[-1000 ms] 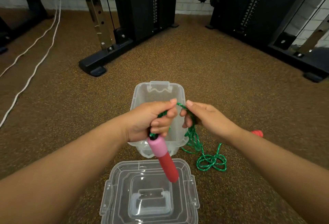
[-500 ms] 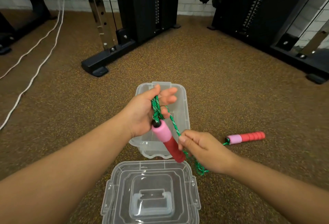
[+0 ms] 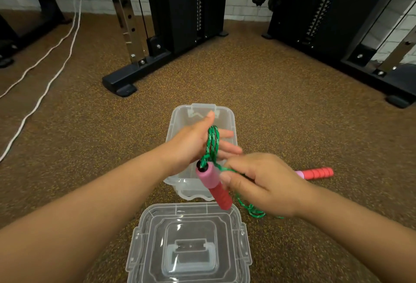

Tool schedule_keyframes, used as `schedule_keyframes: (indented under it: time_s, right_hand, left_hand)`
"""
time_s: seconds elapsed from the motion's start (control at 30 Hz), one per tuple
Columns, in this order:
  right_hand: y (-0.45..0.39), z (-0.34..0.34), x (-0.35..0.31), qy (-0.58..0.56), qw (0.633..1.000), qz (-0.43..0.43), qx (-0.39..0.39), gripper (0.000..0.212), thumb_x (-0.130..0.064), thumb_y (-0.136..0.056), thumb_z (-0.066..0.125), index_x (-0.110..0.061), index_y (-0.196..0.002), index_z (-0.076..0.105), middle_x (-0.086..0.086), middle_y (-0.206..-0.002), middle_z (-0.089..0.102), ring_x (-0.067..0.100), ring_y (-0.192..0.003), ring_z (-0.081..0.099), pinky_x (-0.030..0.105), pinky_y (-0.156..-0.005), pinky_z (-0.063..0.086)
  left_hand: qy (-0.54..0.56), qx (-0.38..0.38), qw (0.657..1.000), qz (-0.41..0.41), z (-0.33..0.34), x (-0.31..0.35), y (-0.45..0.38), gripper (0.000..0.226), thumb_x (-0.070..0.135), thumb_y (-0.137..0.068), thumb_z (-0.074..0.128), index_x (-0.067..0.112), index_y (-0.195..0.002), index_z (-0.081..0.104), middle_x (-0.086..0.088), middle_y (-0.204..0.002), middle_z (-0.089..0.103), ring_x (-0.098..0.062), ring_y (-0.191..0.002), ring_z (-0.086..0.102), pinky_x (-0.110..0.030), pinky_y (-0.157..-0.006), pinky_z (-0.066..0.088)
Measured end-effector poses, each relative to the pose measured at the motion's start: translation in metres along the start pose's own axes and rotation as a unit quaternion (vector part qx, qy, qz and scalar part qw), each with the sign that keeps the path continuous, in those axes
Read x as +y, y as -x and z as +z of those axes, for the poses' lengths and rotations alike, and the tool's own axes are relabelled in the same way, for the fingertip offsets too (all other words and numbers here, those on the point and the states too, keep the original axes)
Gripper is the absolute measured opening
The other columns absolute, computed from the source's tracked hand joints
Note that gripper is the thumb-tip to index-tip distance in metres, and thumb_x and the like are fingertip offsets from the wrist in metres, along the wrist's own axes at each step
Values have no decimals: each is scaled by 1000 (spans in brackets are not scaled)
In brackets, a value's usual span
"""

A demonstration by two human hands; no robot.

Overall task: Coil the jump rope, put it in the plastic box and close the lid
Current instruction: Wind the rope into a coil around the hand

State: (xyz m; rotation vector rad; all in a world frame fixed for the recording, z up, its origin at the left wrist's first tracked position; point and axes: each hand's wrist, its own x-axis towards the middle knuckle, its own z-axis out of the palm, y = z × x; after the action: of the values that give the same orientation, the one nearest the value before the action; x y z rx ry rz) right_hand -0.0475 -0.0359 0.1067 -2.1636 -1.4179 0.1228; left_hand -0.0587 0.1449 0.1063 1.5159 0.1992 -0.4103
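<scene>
Left hand [image 3: 193, 145] raised over the open plastic box [image 3: 180, 122], fingers spread and straight, thumb up — green rope [image 3: 212, 142] looped around the palm in a few turns. One pink-and-red handle [image 3: 213, 184] dangling from the loops below the palm, tilted down toward the lid [image 3: 191, 244]. Right hand [image 3: 267, 183] just beside that handle, fingers curled and pinching the rope strand; slack trailing from under it onto the floor [image 3: 270, 102]. Second handle [image 3: 315, 173] lying flat on the floor right of the box, partly hidden behind the right hand. Lid off — resting on the floor just in front of the box. Black gym machine frames [image 3: 180, 12] and white cables [image 3: 56, 57] further back.
</scene>
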Motion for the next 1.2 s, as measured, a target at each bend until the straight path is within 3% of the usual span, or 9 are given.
schedule_keyframes:
  time_s: [0.07, 0.13, 0.3, 0.43, 0.63, 0.73, 0.87, 1.03, 1.2]
  right_hand:
    - [-7, -10, 3, -53, 998, 15, 19, 33, -42, -94, 40, -20, -77, 58, -12, -62, 54, 14, -61, 58, 39, -61, 49]
    - [-13, -19, 10, -99, 993, 42, 37, 33, -42, -94, 42, -22, -73, 57, -7, -63, 61, 14, -60, 60, 38, -60, 49]
    - [-22, -27, 36, -135, 980, 121, 77, 33, -42, -94, 45, -26, -67, 55, -4, -60, 52, 5, -56, 45, 26, -56, 38]
    - [-25, -9, 43, -271, 943, 178, 66, 35, -28, -99, 43, -24, -65, 51, -7, -59, 42, 1, -52, 39, 17, -53, 35]
    - [-16, 0, 53, -479, 839, 259, -5, 51, -51, -91, 35, -12, -103, 66, 9, -77, 67, 18, -72, 65, 24, -68, 49]
    - [-8, 5, 60, -535, 796, 279, -50, 42, -43, -92, 42, -13, -111, 64, 7, -95, 73, 20, -82, 67, 28, -75, 52]
    - [5, 11, 65, -518, 807, 277, -63, 28, -14, -87, 58, -15, -114, 65, -1, -93, 75, 11, -80, 68, 25, -76, 49]
    - [17, 23, 76, -527, 794, 303, 10, 34, -15, -76, 69, -11, -110, 70, 11, -98, 72, 15, -72, 65, 30, -80, 52]
    - [26, 23, 84, -586, 760, 282, -16, 63, -36, -68, 79, -9, -123, 63, 14, -100, 64, 11, -72, 62, 22, -70, 52]
  left_hand:
    - [-49, -26, 998, 1, 6, 1, 5, 75, 54, -96, 11, 16, -89, 75, -9, -80, 75, -17, -81, 72, -30, -82, 51]
    - [-91, -48, 995, 1, 9, 3, 10, 83, 53, -96, 8, 16, -57, 71, -1, -48, 57, -7, -54, 64, -21, -67, 49]
    - [-120, -191, 974, -9, 6, 3, 13, 81, 61, -90, 10, 5, -99, 69, -5, -51, 55, -16, -53, 53, -25, -70, 48]
    - [-112, -173, 978, 22, 7, 8, 13, 45, 40, -96, 33, 12, -74, 61, 6, -36, 35, -9, -37, 35, -24, -62, 44]
    - [26, -130, 991, 9, -4, 8, 11, 45, 36, -95, 35, 22, -54, 43, 11, -32, 25, -7, -31, 23, -22, -48, 40]
    - [72, -114, 991, 10, -9, 10, 8, 47, 35, -96, 34, 22, -51, 42, 11, -30, 25, -6, -29, 24, -23, -46, 38]
    - [96, -103, 990, 17, -14, 12, 7, 48, 34, -96, 33, 22, -50, 41, 11, -29, 25, -7, -28, 24, -23, -44, 37]
    - [90, -100, 991, 17, -16, 13, 8, 48, 33, -97, 32, 22, -50, 41, 11, -29, 24, -7, -29, 23, -24, -45, 36]
    - [88, -85, 992, 17, -14, 13, 8, 48, 33, -97, 31, 22, -51, 41, 10, -30, 25, -7, -30, 23, -23, -46, 36]
